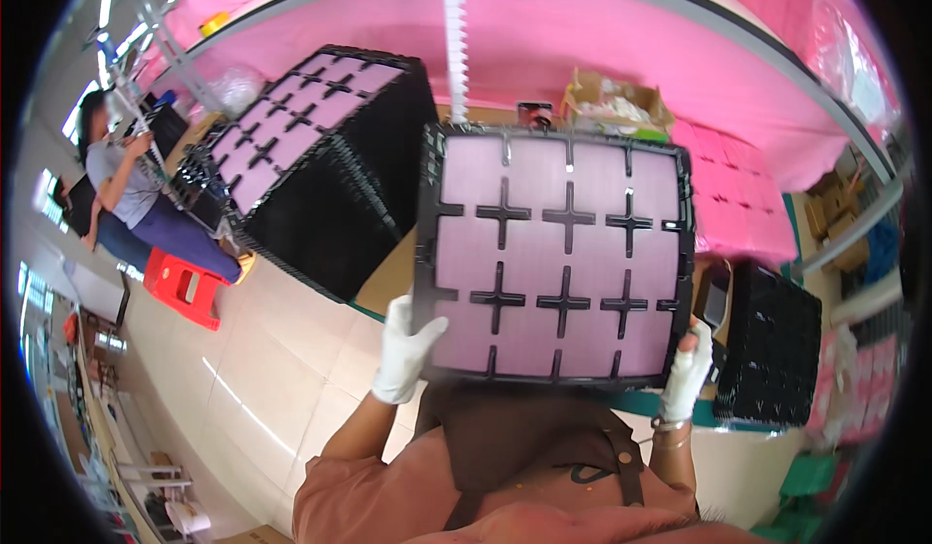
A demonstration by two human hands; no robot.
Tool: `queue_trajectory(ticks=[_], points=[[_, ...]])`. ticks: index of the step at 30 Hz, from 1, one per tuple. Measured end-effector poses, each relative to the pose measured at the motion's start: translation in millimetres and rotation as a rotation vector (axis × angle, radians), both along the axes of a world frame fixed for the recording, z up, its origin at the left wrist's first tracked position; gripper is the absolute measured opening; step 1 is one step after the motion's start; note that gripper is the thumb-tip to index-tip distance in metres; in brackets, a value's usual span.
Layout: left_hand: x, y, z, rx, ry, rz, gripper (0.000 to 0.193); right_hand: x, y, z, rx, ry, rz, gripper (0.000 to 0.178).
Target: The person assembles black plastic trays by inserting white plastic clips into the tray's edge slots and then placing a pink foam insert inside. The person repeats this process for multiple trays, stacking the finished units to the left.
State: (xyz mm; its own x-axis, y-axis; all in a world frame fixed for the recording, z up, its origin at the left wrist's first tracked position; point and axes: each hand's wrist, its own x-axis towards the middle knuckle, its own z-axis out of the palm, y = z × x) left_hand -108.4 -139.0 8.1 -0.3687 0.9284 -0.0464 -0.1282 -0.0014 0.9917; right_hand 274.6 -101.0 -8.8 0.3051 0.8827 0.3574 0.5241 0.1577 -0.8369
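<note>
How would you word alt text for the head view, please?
White-gloved left hand and right hand hold a black tray with lilac sections by opposite sides. A black stack with a similar top stands at left, an open cardboard box beyond; farther left, a person is near a red stool.

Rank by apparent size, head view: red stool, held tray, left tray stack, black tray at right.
1. Held tray, helped by nearness
2. Left tray stack
3. Black tray at right
4. Red stool
</note>
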Motion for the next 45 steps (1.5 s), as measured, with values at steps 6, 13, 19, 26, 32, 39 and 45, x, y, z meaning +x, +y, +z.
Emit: queue_trajectory(ticks=[6, 13, 19, 26, 32, 39, 45], points=[[-63, -34, 131, 0.31, 0.227, 0.36, 0.054, -52, 8, 47, 0.117, 0.233, 0.317, 0.071], [-189, 13, 190, 0.255, 0.212, 0.569, 0.026, -75, 14, 11, -0.15, 0.124, 0.564, 0.014], [-277, 51, 145, 0.002, 0.235, 0.582, 0.013, -74, 6, -3, -0.292, 0.101, 0.628, 0.014], [-257, 75, 122, 0.116, -0.053, 0.581, 0.015, -77, 16, -11, -0.282, 0.035, 0.627, 0.016], [-262, 68, 118, 0.15, -0.01, 0.603, 0.034, -96, 21, -14, -0.306, 0.051, 0.679, 0.015], [-144, 19, 33, 0.438, 0.666, 1.037, 0.025, -107, 21, -24, -0.351, 0.007, 0.727, 0.014], [-97, 16, -95, -0.183, 1.181, 0.219, 0.046, -134, 32, -7, -0.4, -0.029, 0.798, 0.015]])
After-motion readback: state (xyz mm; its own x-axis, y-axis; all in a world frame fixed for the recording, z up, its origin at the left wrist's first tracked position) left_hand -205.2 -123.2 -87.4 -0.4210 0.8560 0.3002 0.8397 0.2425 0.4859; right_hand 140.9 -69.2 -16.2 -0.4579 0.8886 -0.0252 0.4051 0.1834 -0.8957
